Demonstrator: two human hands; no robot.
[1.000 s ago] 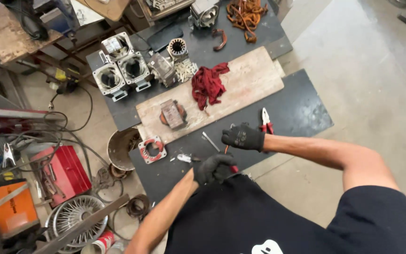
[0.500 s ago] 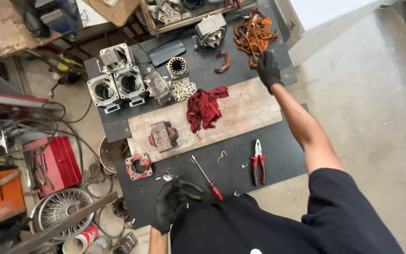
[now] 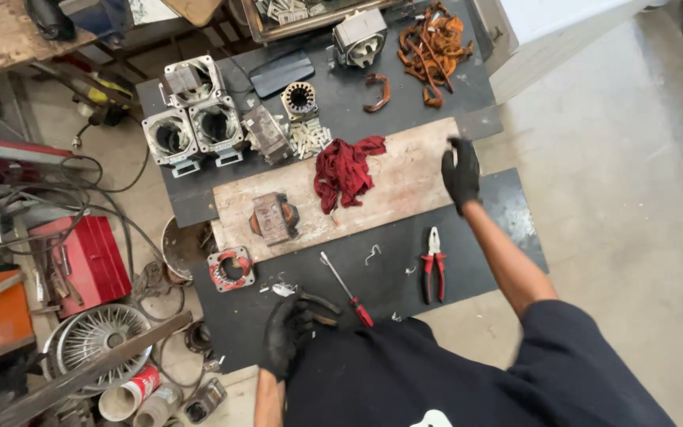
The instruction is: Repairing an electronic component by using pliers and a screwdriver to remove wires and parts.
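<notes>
Right hand (image 3: 462, 172), black-gloved, raised over the right end of the pale wooden board (image 3: 405, 186) on the desk (image 3: 484, 261); fingers loosely spread, grip wide, nothing in it. Left hand (image 3: 288, 332), also gloved, down at the near edge of the desk, fingers curled around a dark curved part (image 3: 322, 304); grip narrow, though too dim to tell whether truly clamped on it.

Just beside that hand, a red-handled screwdriver (image 3: 345, 288) lying slantwise, handle toward the near edge. To its right, red-handled pliers (image 3: 434, 263), flat on the dark desk top, jaws pointing away. Small bent wire scrap (image 3: 371, 253) between the two.

On the board: crumpled red rag (image 3: 346, 168) near the middle, a small wound motor core (image 3: 273, 219) toward the left end. Off the board's left corner, a red-ringed stator piece (image 3: 230, 269).

Along the far left of the desk, grey motor housings (image 3: 191, 119) grouped close together; a tangle of copper-coloured wire (image 3: 435, 43) at the far right corner.
</notes>
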